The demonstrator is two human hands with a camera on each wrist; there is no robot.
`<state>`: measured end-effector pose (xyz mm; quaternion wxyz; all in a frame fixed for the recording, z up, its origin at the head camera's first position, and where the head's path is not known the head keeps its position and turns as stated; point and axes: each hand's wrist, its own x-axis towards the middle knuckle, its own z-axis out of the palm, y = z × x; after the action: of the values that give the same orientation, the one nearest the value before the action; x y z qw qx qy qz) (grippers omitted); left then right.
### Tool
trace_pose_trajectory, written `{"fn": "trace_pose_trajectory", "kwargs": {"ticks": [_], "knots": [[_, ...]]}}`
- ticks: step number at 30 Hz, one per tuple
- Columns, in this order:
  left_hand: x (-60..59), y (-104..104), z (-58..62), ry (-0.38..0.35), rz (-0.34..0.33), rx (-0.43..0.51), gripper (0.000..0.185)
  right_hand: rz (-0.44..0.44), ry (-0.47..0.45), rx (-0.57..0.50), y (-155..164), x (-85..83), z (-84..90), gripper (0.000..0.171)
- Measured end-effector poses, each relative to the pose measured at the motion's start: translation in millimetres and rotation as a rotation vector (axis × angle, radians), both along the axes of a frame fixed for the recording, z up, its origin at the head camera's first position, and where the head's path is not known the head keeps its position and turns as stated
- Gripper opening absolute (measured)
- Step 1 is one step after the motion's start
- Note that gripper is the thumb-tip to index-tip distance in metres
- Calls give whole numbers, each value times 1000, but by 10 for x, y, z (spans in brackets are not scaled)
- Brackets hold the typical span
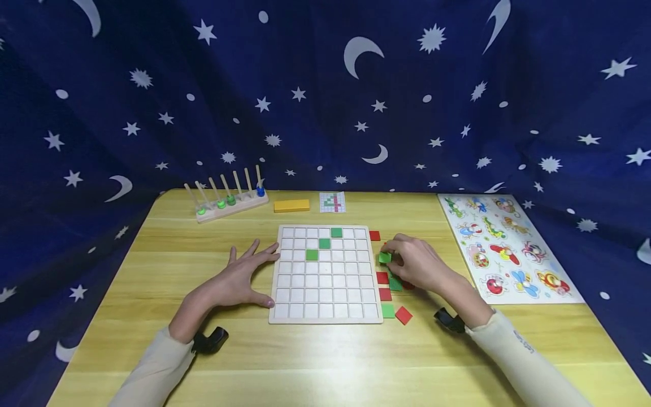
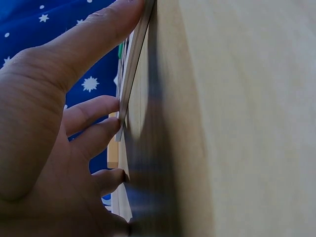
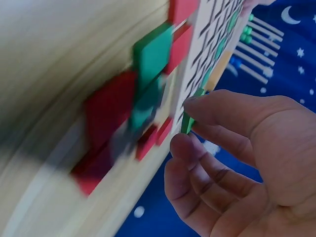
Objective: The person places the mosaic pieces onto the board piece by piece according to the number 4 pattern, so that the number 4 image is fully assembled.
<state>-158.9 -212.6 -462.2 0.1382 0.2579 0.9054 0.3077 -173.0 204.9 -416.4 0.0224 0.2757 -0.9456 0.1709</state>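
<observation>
A white grid board lies on the table with three green square tiles in a diagonal in its upper cells. Just right of the board, my right hand pinches a green tile between thumb and fingertips; in the right wrist view this tile is seen edge-on, raised off the table. My left hand has its fingers spread, with thumb and fingertips touching the board's left edge. Beneath and beside the right hand lie loose red tiles and green tiles, some partly hidden by it.
A small pattern card and a yellow block lie behind the board. Back left stands a wooden peg rack with green and blue beads. An insect picture board lies at right. A starry blue cloth hangs behind the table.
</observation>
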Motion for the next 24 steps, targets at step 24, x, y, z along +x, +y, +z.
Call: {"fn": "trace_pose_trajectory", "kwargs": {"ticks": [24], "knots": [[18, 23, 20, -4, 12, -12, 103, 200, -64, -48, -948, -41, -83, 24]]}}
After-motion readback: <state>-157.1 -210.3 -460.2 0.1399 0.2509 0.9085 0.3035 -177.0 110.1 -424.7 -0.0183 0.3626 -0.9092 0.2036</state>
